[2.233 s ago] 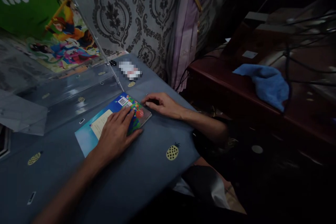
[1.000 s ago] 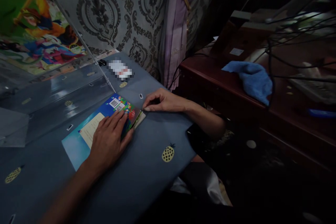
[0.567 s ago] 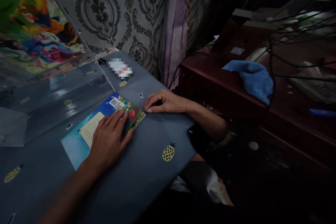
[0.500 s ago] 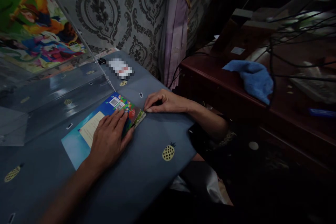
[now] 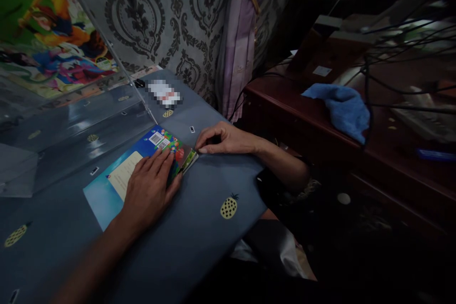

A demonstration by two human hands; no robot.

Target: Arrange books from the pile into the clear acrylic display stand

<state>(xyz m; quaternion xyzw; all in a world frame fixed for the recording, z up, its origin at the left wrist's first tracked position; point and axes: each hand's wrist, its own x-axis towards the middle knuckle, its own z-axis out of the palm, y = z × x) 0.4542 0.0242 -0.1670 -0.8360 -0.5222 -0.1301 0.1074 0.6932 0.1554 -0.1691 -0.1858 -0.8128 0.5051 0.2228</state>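
Observation:
A thin book (image 5: pixel 107 213) lies on the table with a blue cover, a cream text panel, a barcode and colourful pictures. My left hand (image 5: pixel 147 183) rests flat on the cover, its fingers stretched out and the thumb along the near edge. At the book's right corner, my right hand (image 5: pixel 217 138) is closed in a pinch, thumb against fingertips, on the slightly parted edge. Green page edges show between the covers there. How many sheets are between the fingertips is hidden.
The table (image 5: pixel 199 228) has a grey-blue cover printed with pineapples. A clear panel (image 5: pixel 130 80) slants up behind the book, beside a pixelated object (image 5: pixel 164 93). On the right, a dark red cabinet (image 5: pixel 270 90) carries a blue cloth (image 5: pixel 342 109) and tangled cables (image 5: pixel 402 86).
The book's edge at the right corner looks slightly more parted, with more green showing. Both hands stay in nearly the same places.

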